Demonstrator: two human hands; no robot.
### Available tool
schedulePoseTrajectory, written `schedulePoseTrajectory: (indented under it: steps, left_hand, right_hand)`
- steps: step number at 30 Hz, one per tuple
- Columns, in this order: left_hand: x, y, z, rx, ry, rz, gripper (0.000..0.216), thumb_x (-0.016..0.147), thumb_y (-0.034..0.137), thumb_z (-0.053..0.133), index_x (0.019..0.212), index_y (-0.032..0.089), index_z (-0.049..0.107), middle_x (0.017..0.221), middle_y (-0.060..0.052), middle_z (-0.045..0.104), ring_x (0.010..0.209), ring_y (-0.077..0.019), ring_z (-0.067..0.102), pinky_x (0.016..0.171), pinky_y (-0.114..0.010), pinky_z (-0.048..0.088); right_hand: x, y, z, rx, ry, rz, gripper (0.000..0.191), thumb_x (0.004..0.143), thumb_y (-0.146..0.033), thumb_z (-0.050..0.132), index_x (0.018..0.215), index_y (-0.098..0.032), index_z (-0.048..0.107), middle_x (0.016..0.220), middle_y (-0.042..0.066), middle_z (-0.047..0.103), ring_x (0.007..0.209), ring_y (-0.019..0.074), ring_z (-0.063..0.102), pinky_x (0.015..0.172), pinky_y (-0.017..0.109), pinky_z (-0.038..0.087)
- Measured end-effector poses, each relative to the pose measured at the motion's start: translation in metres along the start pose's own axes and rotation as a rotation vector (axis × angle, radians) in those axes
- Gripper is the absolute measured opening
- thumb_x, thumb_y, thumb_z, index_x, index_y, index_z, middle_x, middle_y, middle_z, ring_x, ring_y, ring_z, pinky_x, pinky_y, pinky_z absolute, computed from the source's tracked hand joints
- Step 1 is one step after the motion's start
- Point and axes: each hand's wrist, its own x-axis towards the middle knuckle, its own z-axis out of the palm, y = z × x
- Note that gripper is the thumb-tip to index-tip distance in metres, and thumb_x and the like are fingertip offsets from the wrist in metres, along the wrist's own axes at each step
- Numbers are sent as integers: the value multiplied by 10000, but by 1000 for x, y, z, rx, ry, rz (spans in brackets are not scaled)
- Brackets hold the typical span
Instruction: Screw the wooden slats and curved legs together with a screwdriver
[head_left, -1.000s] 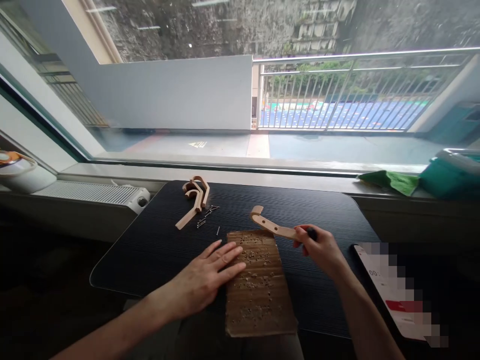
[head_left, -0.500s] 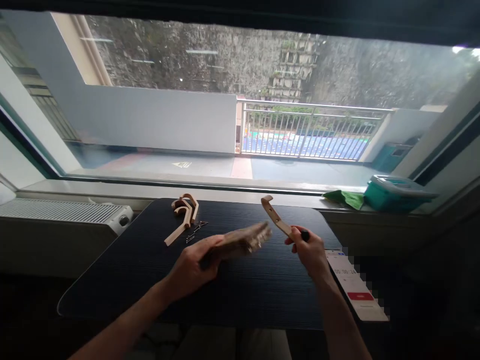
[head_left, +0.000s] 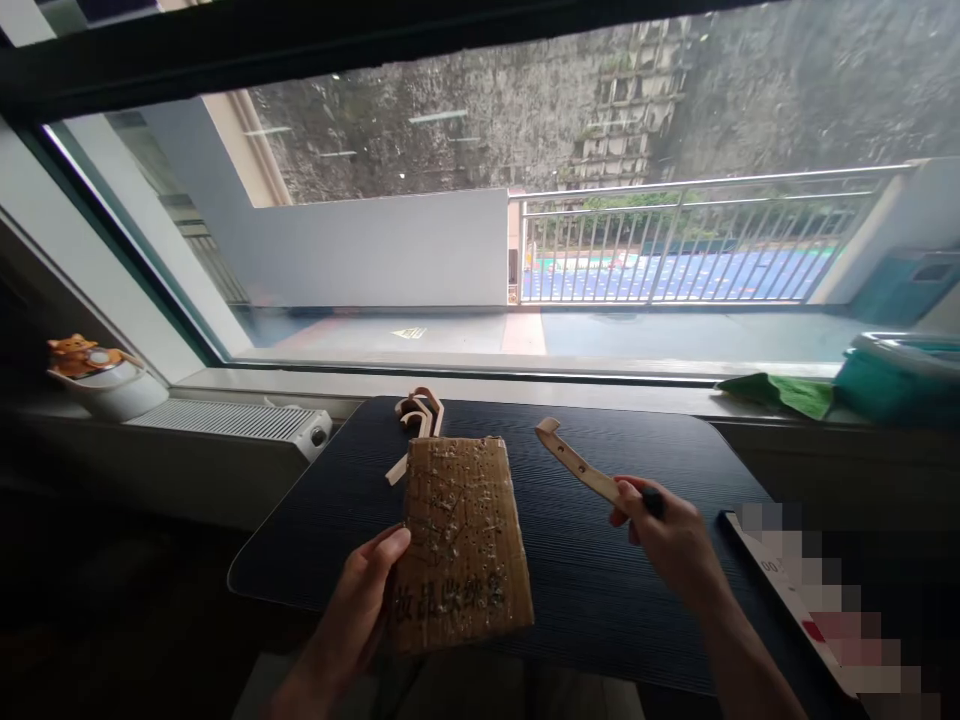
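Note:
My left hand (head_left: pixel 367 585) grips the lower left edge of a thick brown cardboard piece (head_left: pixel 469 530). Its broad face is turned up toward me, dotted with punched holes and marked with dark printed characters near the bottom. In my right hand (head_left: pixel 675 535) is a pale wooden hook (head_left: pixel 581 468), curled at its far end and with two holes along its length. A short black rod-like end (head_left: pixel 653 502) sticks out of the same fist; its kind is unclear. More wooden hooks (head_left: pixel 429 415) lie behind the cardboard, which partly hides them.
The dark table (head_left: pixel 307 510) stands against a window sill. A phone (head_left: pixel 795 600) lies at its right edge. On the sill are a green cloth (head_left: pixel 780 393) and a teal box (head_left: pixel 896 385). To the left are a radiator (head_left: pixel 232 418) and an orange figurine (head_left: pixel 79 352).
My left hand has turned the cardboard from edge-on to face-up. It now covers the small metal screws seen earlier. My right hand still holds the hook. The view has swung left and tilted.

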Motion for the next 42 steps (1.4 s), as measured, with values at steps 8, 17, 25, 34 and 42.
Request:
schedulePoseTrajectory:
  steps: [8,17,25,34,42]
  left_hand:
    - [7,-11,-10,-2,67,-78,300,754,461,594,702,168,628,610,6,646,552,-160,590,538,-258,483]
    - [6,-4,13,-33,53,-71,329,736,463,604,751,135,626,614,-27,648,533,-159,592,523,-252,483]
    - [6,-1,21,23,10,-22,341,725,476,612,735,136,630,660,-29,663,609,-179,622,562,-270,498]
    - [7,1,22,-1,-43,2,333,734,449,616,821,130,656,722,-43,692,678,-202,650,616,-293,514]
    - [6,3,24,6,-58,-17,325,724,452,631,785,134,656,683,-36,680,624,-188,633,573,-279,498]
  right_hand:
    - [1,6,-3,43,-38,15,448,763,-505,517,981,-134,642,581,28,638,481,156,530,494,291,429]
    - [3,15,-8,16,22,12,442,745,-526,531,928,-148,670,562,34,637,455,166,522,458,297,409]
    - [-2,8,-8,12,41,37,415,734,-499,543,914,-148,672,561,32,634,459,154,501,459,287,399]
    - [1,9,-7,-11,47,49,409,720,-497,550,894,-150,679,553,32,634,453,153,506,454,283,410]
    - [3,10,-7,-20,34,44,423,724,-502,551,908,-143,680,566,41,632,466,146,497,462,276,416]
